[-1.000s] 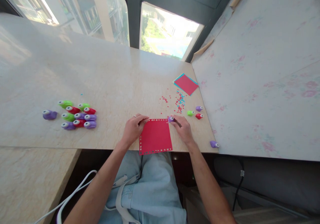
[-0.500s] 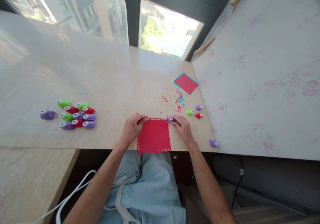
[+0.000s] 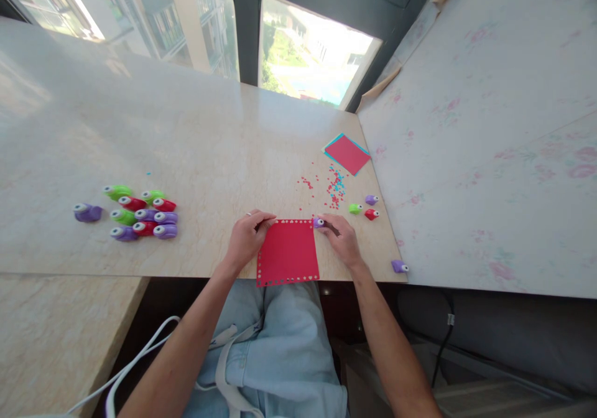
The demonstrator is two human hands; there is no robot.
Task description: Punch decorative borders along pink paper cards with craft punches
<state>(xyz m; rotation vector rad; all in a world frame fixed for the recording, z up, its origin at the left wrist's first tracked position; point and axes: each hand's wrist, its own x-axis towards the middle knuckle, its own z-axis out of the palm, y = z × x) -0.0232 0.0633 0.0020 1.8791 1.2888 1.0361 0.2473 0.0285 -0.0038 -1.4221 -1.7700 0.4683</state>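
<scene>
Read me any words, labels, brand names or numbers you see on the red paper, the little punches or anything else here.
No readable text anywhere.
Red paper sheet with punched edges: blank.
Small purple craft punch at the right hand: any marking too small to read.
Cluster of green, red and purple punches: likewise too small.

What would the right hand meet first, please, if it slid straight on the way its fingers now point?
The right hand points up and left, already on the small purple punch at the red paper's top right corner. Past that lies probably only bare tabletop, though depth is unclear.
</scene>
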